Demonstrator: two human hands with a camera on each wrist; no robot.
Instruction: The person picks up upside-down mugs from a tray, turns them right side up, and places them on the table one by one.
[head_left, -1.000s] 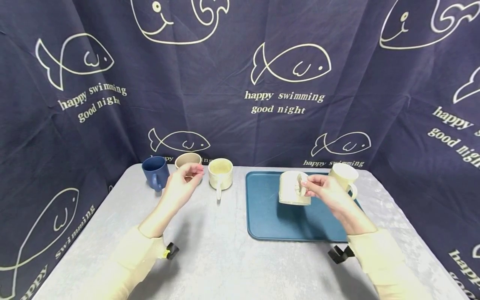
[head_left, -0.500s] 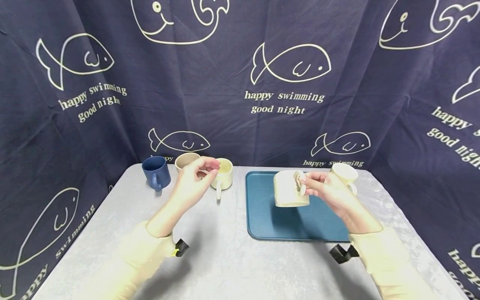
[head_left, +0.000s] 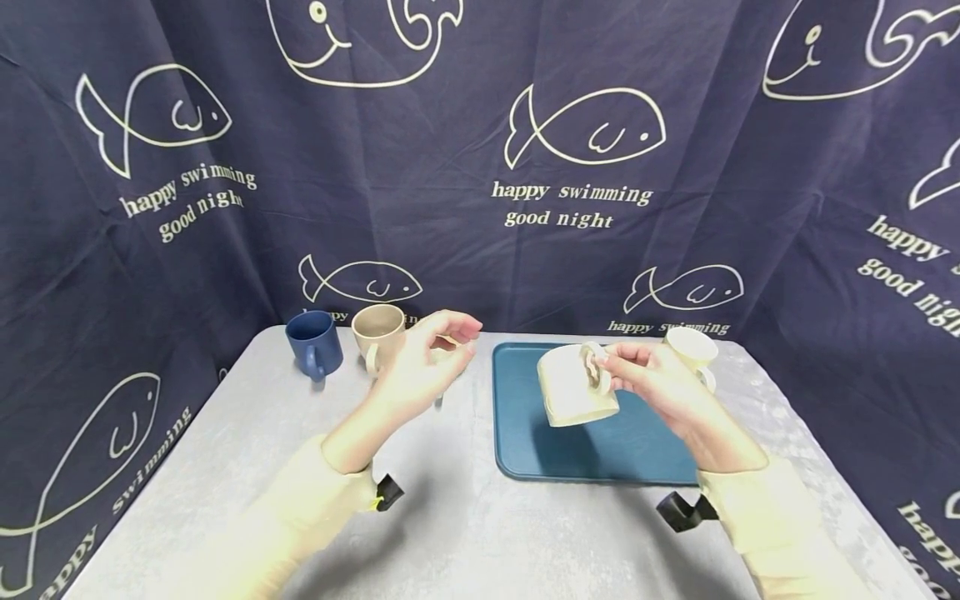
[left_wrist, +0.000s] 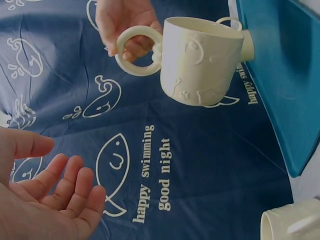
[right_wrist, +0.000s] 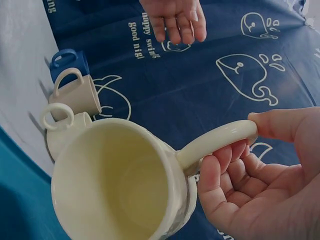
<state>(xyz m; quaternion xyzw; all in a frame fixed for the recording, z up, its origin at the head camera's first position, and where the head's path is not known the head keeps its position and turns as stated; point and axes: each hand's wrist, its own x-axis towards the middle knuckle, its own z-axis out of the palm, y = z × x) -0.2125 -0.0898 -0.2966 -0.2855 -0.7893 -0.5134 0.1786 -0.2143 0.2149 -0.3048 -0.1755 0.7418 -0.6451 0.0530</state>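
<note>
My right hand [head_left: 667,392] grips a cream mug [head_left: 576,390] by its handle. The mug hangs tilted above the blue tray [head_left: 517,454], and a shadow falls on the tray below it. Raised relief shows on the mug's wall in the left wrist view, and its inside is bare in the right wrist view. My left hand [head_left: 420,375] hovers left of the tray with nothing in it, fingers loosely bent, apart from the held mug. Behind it, mostly hidden in the head view, stands another cream mug [right_wrist: 62,135] on the table.
A beige mug [head_left: 378,323] and a dark blue mug [head_left: 313,337] stand at the back left of the grey table [head_left: 465,542]. One more cream mug [head_left: 692,343] is at the tray's back right, partly behind my right hand. A navy fish-print curtain [head_left: 450,167] encloses the table.
My left hand has moved right, from in front of the beige mug to in front of the cream one. The held mug has shifted slightly left and tilted more.
</note>
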